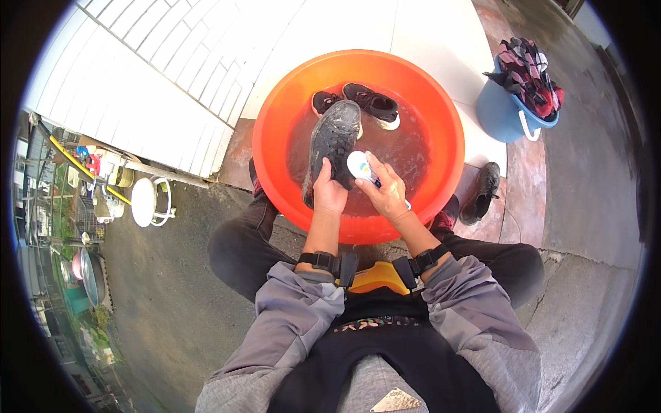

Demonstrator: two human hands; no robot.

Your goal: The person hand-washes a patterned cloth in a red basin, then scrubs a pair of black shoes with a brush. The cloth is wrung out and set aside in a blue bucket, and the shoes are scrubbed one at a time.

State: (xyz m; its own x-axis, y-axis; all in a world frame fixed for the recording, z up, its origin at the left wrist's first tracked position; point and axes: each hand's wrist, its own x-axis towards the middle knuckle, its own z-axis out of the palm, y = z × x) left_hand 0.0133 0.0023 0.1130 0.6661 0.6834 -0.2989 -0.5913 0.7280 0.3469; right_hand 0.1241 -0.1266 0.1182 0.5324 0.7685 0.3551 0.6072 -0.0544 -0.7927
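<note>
My left hand [330, 192] grips the heel end of a scuffed black lace-up shoe [335, 137]. The shoe's toe points away from me, over the large orange plastic basin [439, 118]. In my right hand [384, 191] is what looks like a scrub brush [359, 164] with a white oval back; its bristles are mostly hidden, and a pale handle end shows below my palm. The brush is close beside the shoe's heel. Two more dark sneakers, one on the left [324, 100] and one on the right [376, 106], lie in the basin's murky water.
A matching black shoe [481, 193] stands on the tiles right of the basin. Beyond it is a blue bucket [498, 111] heaped with plaid cloth [529, 72]. At left are a white stool [147, 201] and a yellow pole [72, 160]. My knees flank the basin.
</note>
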